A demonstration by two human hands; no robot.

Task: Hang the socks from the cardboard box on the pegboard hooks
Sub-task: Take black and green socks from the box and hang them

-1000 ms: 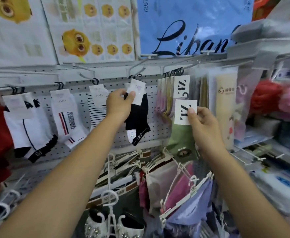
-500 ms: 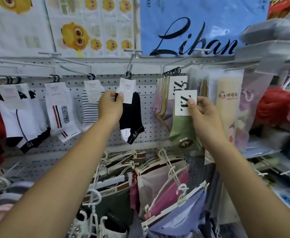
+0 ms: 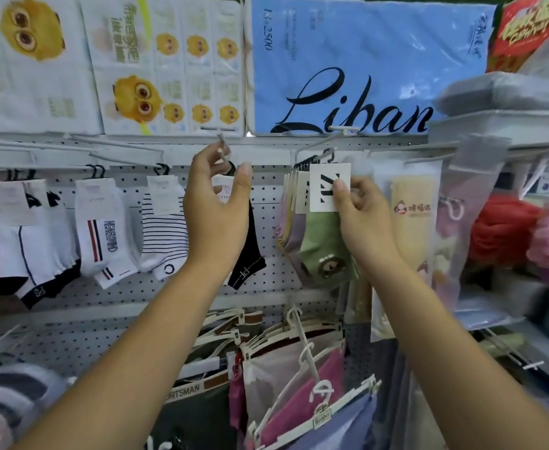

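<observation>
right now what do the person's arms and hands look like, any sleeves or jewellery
Both arms are bare, with no sleeves in view. The left hand and right hand wear no gloves, and no rings, watch or bracelet show. The visible thumbnails are short and unpainted.

Head view, pegboard display.

Left hand: raised in front of a black sock that hangs by its black hanger from a hook. Fingers loosely curved, thumb apart; fingertips are at the hook's front end. Contact with the hook cannot be confirmed.

Right hand: thumb and fingers pinch the white card of a green sock, held at the front of a row of pastel socks on the next hook to the right.

Left of the black sock, on separate hooks: 1 striped sock and 1 white sock with red and navy bands.

A blue "Liban" pack stands above the board.
</observation>
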